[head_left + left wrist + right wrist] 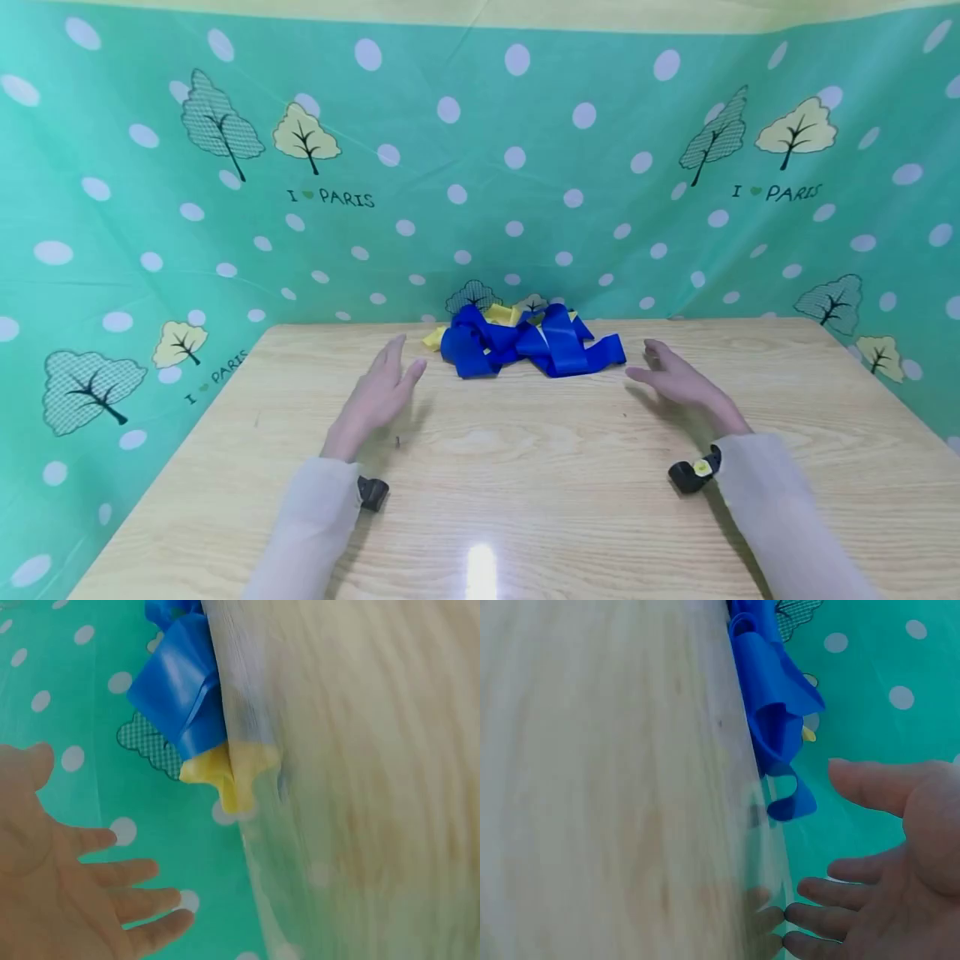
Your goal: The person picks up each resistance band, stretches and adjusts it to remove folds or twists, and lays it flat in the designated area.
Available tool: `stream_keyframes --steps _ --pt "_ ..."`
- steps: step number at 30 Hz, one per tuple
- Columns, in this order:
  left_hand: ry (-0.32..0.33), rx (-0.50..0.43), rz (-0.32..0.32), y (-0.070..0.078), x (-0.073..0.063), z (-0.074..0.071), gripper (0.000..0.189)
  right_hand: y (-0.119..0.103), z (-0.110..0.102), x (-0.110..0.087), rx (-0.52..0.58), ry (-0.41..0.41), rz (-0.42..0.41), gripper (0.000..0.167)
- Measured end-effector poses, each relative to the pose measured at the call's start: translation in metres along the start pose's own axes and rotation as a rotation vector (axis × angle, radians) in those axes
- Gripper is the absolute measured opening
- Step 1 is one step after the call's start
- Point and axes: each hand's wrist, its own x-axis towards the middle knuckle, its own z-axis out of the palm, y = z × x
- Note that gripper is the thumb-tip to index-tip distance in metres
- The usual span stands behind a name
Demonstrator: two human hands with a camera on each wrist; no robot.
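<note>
A crumpled heap of wide, flat blue band (562, 342), smooth and rubbery in look, lies at the far middle of the table. Pieces of similar yellow band (502, 315) show behind it and at its left end. My left hand (382, 387) is held to the left of the heap, fingers extended and thumb apart, with nothing in it. To the right of the heap is my right hand (678, 377), also holding nothing, its thumb toward the loose end of the blue band. In both wrist views the palms face inward and the fingers are spread, apart from the bands.
The light wood table (487, 467) runs back to a green dotted cloth (517, 175) printed with trees, which hangs behind and at both sides. Black wrist cameras (372, 493) sit at both cuffs. A bright reflection shows at the near middle of the tabletop.
</note>
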Motion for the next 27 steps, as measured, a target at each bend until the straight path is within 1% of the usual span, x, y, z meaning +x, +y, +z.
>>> stream_keyframes --steps 3,6,10,13,15,18,21,24,27 --pt "-0.014 -0.078 0.011 0.001 0.001 0.002 0.075 -0.005 0.002 0.006 0.078 0.009 0.051 0.079" --pt "-0.029 -0.161 0.034 0.003 0.002 0.006 0.071 -0.011 0.003 0.012 0.194 0.028 0.101 0.076" --pt "-0.030 -0.238 0.052 0.008 0.005 0.012 0.065 -0.018 0.006 0.020 0.323 0.048 0.169 0.071" --pt "-0.021 -0.299 0.052 0.014 0.006 0.017 0.061 -0.020 0.008 0.025 0.371 0.073 0.230 0.068" --pt "-0.015 -0.339 0.049 0.018 0.005 0.020 0.059 -0.022 0.010 0.029 0.376 0.099 0.259 0.065" --pt "-0.018 -0.396 0.033 0.029 0.005 0.023 0.056 -0.023 0.012 0.033 0.357 0.132 0.274 0.060" --pt "-0.016 -0.442 0.021 0.042 0.005 0.025 0.053 -0.025 0.015 0.037 0.348 0.152 0.273 0.054" --pt "-0.005 -0.479 0.027 0.059 0.006 0.029 0.050 -0.028 0.017 0.039 0.392 0.143 0.259 0.050" --pt "-0.002 -0.476 0.064 0.076 0.009 0.034 0.047 -0.031 0.019 0.040 0.463 0.120 0.257 0.051"
